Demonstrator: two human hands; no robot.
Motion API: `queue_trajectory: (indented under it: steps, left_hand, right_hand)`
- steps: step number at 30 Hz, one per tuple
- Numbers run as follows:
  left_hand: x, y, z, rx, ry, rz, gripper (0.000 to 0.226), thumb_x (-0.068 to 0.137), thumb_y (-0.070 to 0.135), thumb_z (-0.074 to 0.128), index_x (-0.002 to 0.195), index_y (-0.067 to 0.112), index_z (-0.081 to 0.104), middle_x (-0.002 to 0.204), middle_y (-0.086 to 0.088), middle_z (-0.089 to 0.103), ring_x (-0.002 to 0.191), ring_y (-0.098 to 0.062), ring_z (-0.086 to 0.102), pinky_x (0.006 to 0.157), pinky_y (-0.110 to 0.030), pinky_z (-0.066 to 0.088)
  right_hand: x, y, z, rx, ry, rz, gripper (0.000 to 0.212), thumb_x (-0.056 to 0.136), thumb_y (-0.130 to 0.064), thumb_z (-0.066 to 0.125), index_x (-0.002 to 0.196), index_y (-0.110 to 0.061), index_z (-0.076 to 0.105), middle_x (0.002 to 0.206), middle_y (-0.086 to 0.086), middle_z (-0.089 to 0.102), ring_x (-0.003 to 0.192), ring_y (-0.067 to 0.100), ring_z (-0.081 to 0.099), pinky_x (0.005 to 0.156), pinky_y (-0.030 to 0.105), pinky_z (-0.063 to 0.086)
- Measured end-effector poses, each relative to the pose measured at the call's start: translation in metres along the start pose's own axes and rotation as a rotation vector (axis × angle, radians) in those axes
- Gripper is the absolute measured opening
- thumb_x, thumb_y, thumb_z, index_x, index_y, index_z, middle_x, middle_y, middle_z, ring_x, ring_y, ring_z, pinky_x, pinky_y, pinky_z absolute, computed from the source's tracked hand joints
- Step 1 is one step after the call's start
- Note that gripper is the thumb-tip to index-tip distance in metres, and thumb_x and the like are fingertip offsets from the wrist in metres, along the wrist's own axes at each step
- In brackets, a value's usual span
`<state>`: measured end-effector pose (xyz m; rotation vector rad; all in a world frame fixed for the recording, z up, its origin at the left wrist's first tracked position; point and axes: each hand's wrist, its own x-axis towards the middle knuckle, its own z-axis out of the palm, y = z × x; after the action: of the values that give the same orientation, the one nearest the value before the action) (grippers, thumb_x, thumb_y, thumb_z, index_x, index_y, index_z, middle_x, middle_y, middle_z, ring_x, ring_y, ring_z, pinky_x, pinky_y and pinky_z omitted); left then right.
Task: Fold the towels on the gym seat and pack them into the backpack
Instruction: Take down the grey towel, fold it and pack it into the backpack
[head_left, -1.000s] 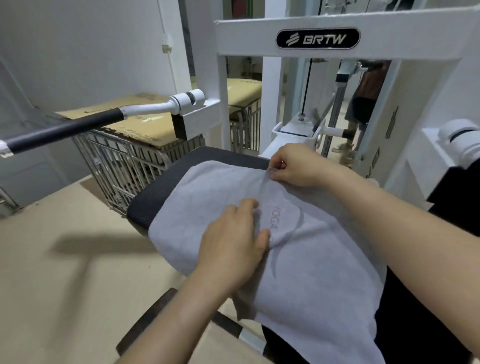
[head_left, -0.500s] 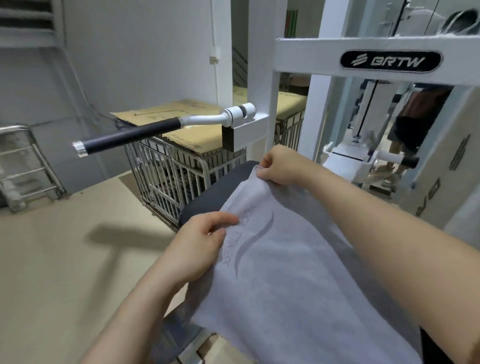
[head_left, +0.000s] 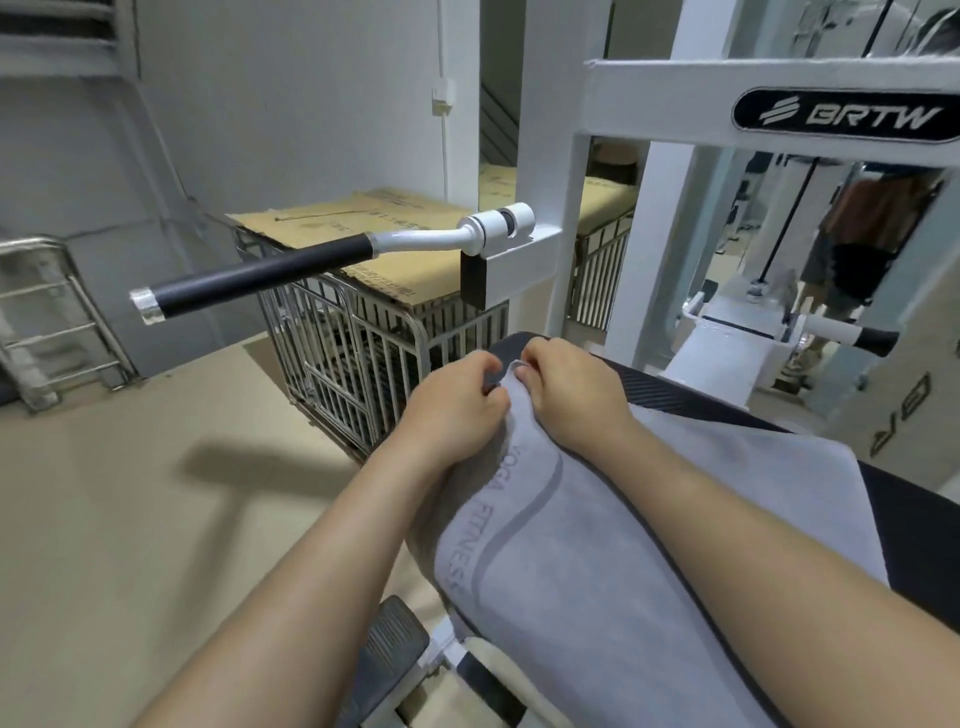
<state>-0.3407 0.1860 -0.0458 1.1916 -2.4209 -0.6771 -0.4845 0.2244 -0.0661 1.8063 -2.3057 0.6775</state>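
Both hands sit mid-frame: I see left hand (head_left: 452, 408) and right hand (head_left: 576, 400), fingers (head_left: 530, 359) clamped on the towel (head_left: 597, 545) corner. Towel lies spread over the black seat (head_left: 670, 391), lower right.

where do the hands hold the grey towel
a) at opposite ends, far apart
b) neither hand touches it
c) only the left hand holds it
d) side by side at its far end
d: the left hand and right hand pinch the towel close together at its far end, over the black seat.
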Motion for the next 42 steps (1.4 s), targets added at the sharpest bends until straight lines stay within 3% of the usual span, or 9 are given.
queue_trajectory:
  steps: [5, 11, 15, 22, 26, 29, 32, 36, 42]
  left_hand:
    - [0.039, 0.001, 0.008, -0.164, -0.009, -0.058, 0.046, 0.078, 0.031, 0.071, 0.12, 0.017, 0.059, 0.107, -0.002, 0.068, 0.098, -0.02, 0.064, 0.09, -0.038, 0.052]
    - [0.042, -0.002, 0.009, -0.351, -0.007, -0.047, 0.016, 0.074, 0.01, 0.074, 0.085, 0.021, 0.071, 0.074, 0.0, 0.068, 0.072, -0.014, 0.063, 0.072, -0.032, 0.054]
    - [0.035, -0.006, 0.013, -0.443, 0.037, -0.03, 0.016, 0.075, 0.016, 0.077, 0.084, 0.026, 0.068, 0.077, 0.002, 0.072, 0.074, -0.014, 0.067, 0.068, -0.033, 0.055]
    - [0.014, 0.003, 0.008, -0.578, 0.139, -0.029, 0.008, 0.076, 0.027, 0.08, 0.074, 0.02, 0.077, 0.071, 0.002, 0.073, 0.074, -0.017, 0.07, 0.071, -0.039, 0.058]
    - [-0.015, 0.008, -0.012, -0.772, 0.25, -0.011, 0.004, 0.081, 0.02, 0.076, 0.082, 0.022, 0.079, 0.076, 0.006, 0.075, 0.074, -0.004, 0.07, 0.062, -0.016, 0.053]
    - [-0.037, 0.0, -0.033, -0.868, 0.303, 0.053, 0.008, 0.082, 0.018, 0.074, 0.079, 0.023, 0.079, 0.079, 0.003, 0.075, 0.08, -0.012, 0.07, 0.072, -0.028, 0.056]
    - [-0.057, -0.013, -0.055, -0.939, 0.349, 0.112, 0.011, 0.077, 0.013, 0.076, 0.072, 0.023, 0.079, 0.071, 0.0, 0.073, 0.07, -0.013, 0.066, 0.066, -0.03, 0.051]
    - [-0.088, -0.034, -0.083, -0.948, 0.435, 0.148, 0.02, 0.078, -0.004, 0.071, 0.072, 0.016, 0.075, 0.062, 0.006, 0.068, 0.057, -0.003, 0.057, 0.055, -0.014, 0.043]
    - [-0.139, -0.067, -0.123, -0.864, 0.548, 0.145, 0.011, 0.079, 0.003, 0.073, 0.078, 0.014, 0.076, 0.081, -0.002, 0.076, 0.077, -0.012, 0.07, 0.07, -0.023, 0.054]
  right_hand:
    - [0.002, 0.005, 0.002, 0.055, 0.03, 0.011, 0.016, 0.097, -0.032, 0.048, 0.1, -0.022, 0.06, 0.092, -0.005, 0.054, 0.086, 0.018, 0.054, 0.069, 0.034, 0.044]
    - [0.008, 0.011, 0.0, 0.241, -0.021, 0.065, 0.008, 0.09, -0.034, 0.06, 0.091, -0.027, 0.065, 0.085, -0.009, 0.06, 0.088, 0.013, 0.055, 0.069, 0.031, 0.044]
    - [0.011, 0.016, -0.007, 0.489, -0.13, 0.093, 0.006, 0.086, -0.031, 0.065, 0.083, -0.026, 0.068, 0.078, -0.009, 0.067, 0.08, 0.012, 0.062, 0.077, 0.041, 0.054]
    - [0.008, 0.02, -0.042, 0.741, -0.285, 0.084, 0.015, 0.083, -0.023, 0.073, 0.087, -0.009, 0.072, 0.081, 0.007, 0.071, 0.077, 0.014, 0.064, 0.078, 0.03, 0.053]
    - [0.001, 0.006, -0.082, 0.755, -0.311, -0.043, 0.007, 0.08, -0.015, 0.076, 0.084, -0.009, 0.074, 0.076, 0.005, 0.069, 0.071, 0.01, 0.061, 0.069, 0.023, 0.05]
    - [-0.008, -0.025, -0.106, 0.73, -0.35, -0.169, 0.006, 0.078, -0.018, 0.078, 0.082, -0.015, 0.075, 0.074, -0.001, 0.07, 0.069, 0.005, 0.061, 0.063, 0.017, 0.047]
    - [-0.017, -0.057, -0.117, 0.681, -0.43, -0.232, 0.008, 0.079, -0.019, 0.078, 0.084, -0.013, 0.075, 0.073, -0.002, 0.069, 0.066, 0.004, 0.059, 0.062, 0.018, 0.045]
    - [-0.025, -0.102, -0.116, 0.628, -0.342, -0.273, 0.01, 0.077, -0.02, 0.079, 0.082, -0.012, 0.076, 0.074, 0.002, 0.073, 0.067, 0.015, 0.064, 0.065, 0.03, 0.052]
    - [-0.04, -0.173, -0.097, 0.678, -0.258, -0.428, 0.001, 0.08, -0.019, 0.076, 0.08, -0.017, 0.076, 0.057, -0.018, 0.06, 0.057, -0.003, 0.052, 0.055, 0.011, 0.038]
